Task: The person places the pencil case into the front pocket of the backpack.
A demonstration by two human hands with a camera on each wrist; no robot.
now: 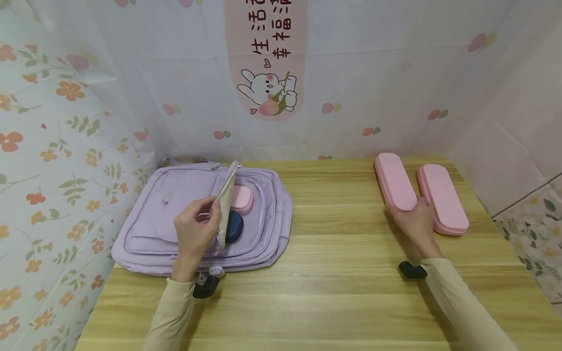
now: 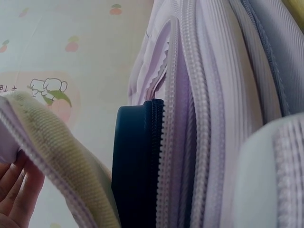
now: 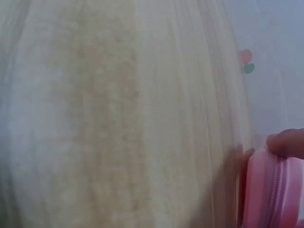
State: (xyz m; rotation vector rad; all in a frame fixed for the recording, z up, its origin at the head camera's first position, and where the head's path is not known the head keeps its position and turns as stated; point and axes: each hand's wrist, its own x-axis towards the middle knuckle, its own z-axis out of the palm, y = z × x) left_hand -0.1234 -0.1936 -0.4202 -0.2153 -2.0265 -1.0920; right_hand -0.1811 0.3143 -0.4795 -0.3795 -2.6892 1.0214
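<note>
A lilac backpack (image 1: 184,183) lies flat at the left of the table, its front pocket unzipped. My left hand (image 1: 195,228) holds up the pocket's flap (image 1: 227,207), which shows a cream lining. Inside the pocket are a pink case (image 1: 242,198) and a dark blue zipped case (image 1: 234,227), both partly hidden by the flap; the blue one shows large in the left wrist view. On the right side, my right hand (image 1: 416,222) grips the near end of a pink zipped case (image 1: 395,183). Beside it lies a second pink case (image 1: 444,200).
Wood-grain table (image 1: 329,273) stretches between the backpack and the pink cases. A printed curtain (image 1: 351,73) hangs along the back edge, and a flowered one (image 1: 57,161) stands close at the left. Black wrist-camera mounts (image 1: 412,270) jut from both sleeves.
</note>
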